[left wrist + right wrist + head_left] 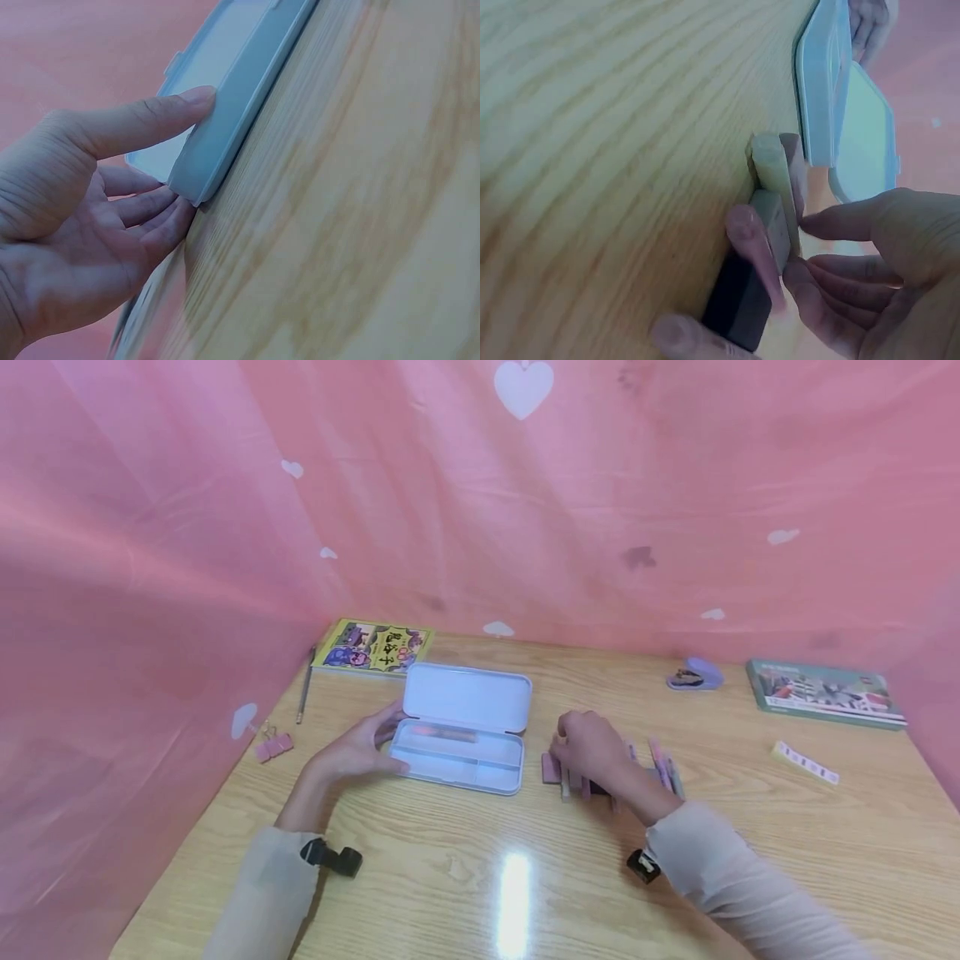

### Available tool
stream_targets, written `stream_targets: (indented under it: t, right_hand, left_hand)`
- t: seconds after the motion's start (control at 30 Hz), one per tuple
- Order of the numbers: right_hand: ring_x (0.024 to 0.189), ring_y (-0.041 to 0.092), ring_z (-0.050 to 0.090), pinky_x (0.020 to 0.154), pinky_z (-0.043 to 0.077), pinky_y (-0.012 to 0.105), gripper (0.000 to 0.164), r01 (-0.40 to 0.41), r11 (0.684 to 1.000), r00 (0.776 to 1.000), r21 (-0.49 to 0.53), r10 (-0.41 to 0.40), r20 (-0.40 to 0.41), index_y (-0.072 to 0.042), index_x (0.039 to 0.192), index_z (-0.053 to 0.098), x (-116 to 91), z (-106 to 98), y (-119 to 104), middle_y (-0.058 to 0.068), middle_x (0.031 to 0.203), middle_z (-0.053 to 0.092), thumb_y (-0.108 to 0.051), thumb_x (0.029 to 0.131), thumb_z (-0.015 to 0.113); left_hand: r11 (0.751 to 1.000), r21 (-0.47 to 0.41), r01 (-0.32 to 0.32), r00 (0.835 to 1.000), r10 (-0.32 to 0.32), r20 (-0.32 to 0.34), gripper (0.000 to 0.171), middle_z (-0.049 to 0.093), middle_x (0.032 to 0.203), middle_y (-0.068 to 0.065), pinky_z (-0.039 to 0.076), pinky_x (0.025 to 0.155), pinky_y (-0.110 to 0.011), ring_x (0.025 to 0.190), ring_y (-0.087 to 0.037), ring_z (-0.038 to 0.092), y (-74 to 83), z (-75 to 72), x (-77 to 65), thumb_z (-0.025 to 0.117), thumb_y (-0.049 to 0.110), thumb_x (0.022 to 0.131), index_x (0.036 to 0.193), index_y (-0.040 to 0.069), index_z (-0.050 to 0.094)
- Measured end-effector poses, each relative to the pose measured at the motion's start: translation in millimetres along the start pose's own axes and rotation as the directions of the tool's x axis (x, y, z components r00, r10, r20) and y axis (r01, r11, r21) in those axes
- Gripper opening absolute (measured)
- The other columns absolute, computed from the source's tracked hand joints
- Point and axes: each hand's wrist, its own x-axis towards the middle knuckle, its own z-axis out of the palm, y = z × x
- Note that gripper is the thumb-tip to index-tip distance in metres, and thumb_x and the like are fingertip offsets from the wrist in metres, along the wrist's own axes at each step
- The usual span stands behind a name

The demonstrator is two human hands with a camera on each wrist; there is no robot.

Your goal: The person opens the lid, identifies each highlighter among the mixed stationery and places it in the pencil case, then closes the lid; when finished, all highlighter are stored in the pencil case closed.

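Observation:
A pale blue pencil case (457, 781) lies open on the table, its lid (467, 697) tilted back. An orange-and-clear pen (444, 733) rests in its rear compartment. At the left end, my left hand (365, 747) grips the case, thumb on the front rim and fingers at the end. My right hand (592, 745) is over a row of stationery, with thumb and forefinger pinching a cream pen (774, 166). Beside that pen lie a mauve block (551, 768), a grey block (771, 206), a pink pen (744, 225) and a black block (739, 300).
More pens (662, 762) lie right of my right hand. Farther off are a purple stapler (695, 675), a green flat box (825, 693) and a white strip (806, 763). At the left are a yellow book (372, 647), a pencil (305, 689) and pink binder clips (274, 747).

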Motion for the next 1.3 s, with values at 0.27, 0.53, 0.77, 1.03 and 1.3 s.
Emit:
stream_targets:
  t: [0.27, 0.53, 0.77, 1.03, 1.3]
  right_hand:
    - [0.037, 0.014, 0.047, 0.034, 0.031, 0.023, 0.023, -0.164, 0.986, 0.986, 0.022, 0.164, -0.023, -0.011, 0.056, 0.047, 1.1, 5.2, -3.1, 0.001, 0.046, 0.046, -0.008, 0.075, 0.058]
    - [0.038, 0.008, 0.035, 0.035, 0.026, 0.018, 0.018, -0.072, 0.993, 0.994, 0.097, 0.079, -0.076, 0.002, 0.079, 0.067, -1.8, -32.1, -10.8, -0.004, 0.048, 0.041, -0.016, 0.082, 0.063]
    - [0.052, 0.012, 0.057, 0.039, 0.035, 0.020, 0.033, 0.014, 1.000, 0.994, 0.017, -0.012, -0.107, 0.006, 0.108, 0.067, 2.1, -68.4, -24.7, 0.016, 0.083, 0.071, -0.009, 0.079, 0.060]
    - [0.069, 0.019, 0.066, 0.058, 0.054, 0.031, 0.024, 0.227, 0.970, 0.970, -0.085, -0.233, -0.072, 0.004, 0.101, 0.070, 29.7, -62.1, -56.0, 0.015, 0.087, 0.072, -0.009, 0.082, 0.062]
    - [0.071, 0.019, 0.065, 0.065, 0.055, 0.032, 0.014, 0.396, 0.906, 0.914, -0.151, -0.405, -0.033, -0.003, 0.093, 0.073, 64.9, -35.9, -112.1, 0.008, 0.084, 0.072, -0.009, 0.083, 0.065]
  left_hand:
    - [1.000, 0.006, 0.002, 1.000, -0.002, -0.013, 0.113, 0.029, 0.152, -0.010, 0.025, 0.115, -0.044, 0.139, -0.035, 0.026, -1.5, 1.5, 0.7, 0.084, 0.014, 0.066, 0.152, 0.020, 0.012]
    - [1.000, 0.011, 0.012, 1.000, -0.012, -0.005, 0.114, 0.029, 0.152, -0.011, 0.024, 0.115, -0.045, 0.139, -0.036, 0.026, -1.6, 2.9, 1.7, 0.085, 0.018, 0.065, 0.152, 0.017, 0.011]
    - [1.000, -0.005, -0.003, 1.000, 0.003, -0.008, 0.111, 0.032, 0.150, -0.009, 0.023, 0.115, -0.046, 0.139, -0.035, 0.027, -3.1, 1.4, 1.7, 0.084, 0.015, 0.066, 0.152, 0.019, 0.013]
    - [1.000, -0.007, 0.023, 1.000, -0.023, -0.014, 0.112, 0.025, 0.154, -0.012, 0.024, 0.115, -0.047, 0.139, -0.036, 0.025, -6.8, 1.1, 0.3, 0.082, 0.009, 0.067, 0.152, 0.018, 0.010]
    - [1.000, -0.020, 0.009, 1.000, -0.009, -0.007, 0.114, 0.028, 0.153, -0.009, 0.024, 0.115, -0.045, 0.139, -0.034, 0.027, -5.8, -1.7, 2.1, 0.084, 0.014, 0.065, 0.152, 0.020, 0.012]
